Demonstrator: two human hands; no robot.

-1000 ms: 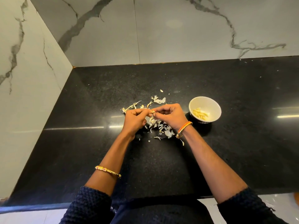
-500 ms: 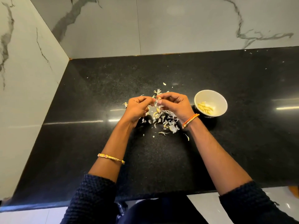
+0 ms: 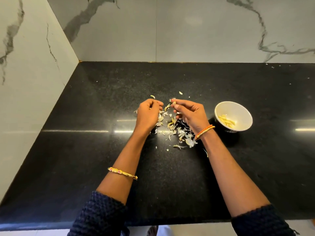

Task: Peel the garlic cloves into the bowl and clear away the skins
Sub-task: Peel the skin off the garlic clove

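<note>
Head view. Bowl (image 3: 238, 109), just right of the right hand (image 3: 190, 114), holds a small heap of peeled cloves; skins (image 3: 173, 128) lie strewn on the counter (image 3: 85, 150) beneath and between both hands. Judged part done: peeling continues, clearing not begun. Right hand pinches a clove (image 3: 174, 103) at its fingertips. Left hand (image 3: 147, 114) is curled; its contents cannot be told. Half a second ago the hands met on the clove; now they are apart.
</note>
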